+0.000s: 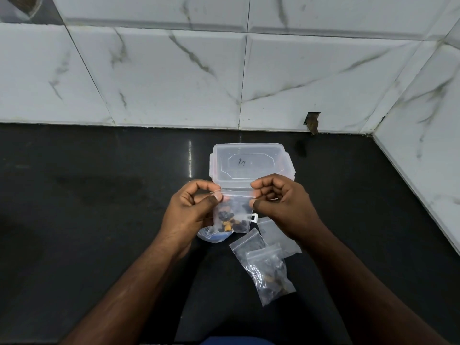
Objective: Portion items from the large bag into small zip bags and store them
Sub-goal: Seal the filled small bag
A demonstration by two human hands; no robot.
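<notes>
zip bag [235, 212] hanging between both hands' pinching grips

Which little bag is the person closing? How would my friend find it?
Look at the black counter by the tiled wall, then the clear plastic box in the middle. Just in front of that box, the left hand and right hand pinch the top corners of one small bag. It is the only bag lifted up; the other small bags lie flat.
</notes>
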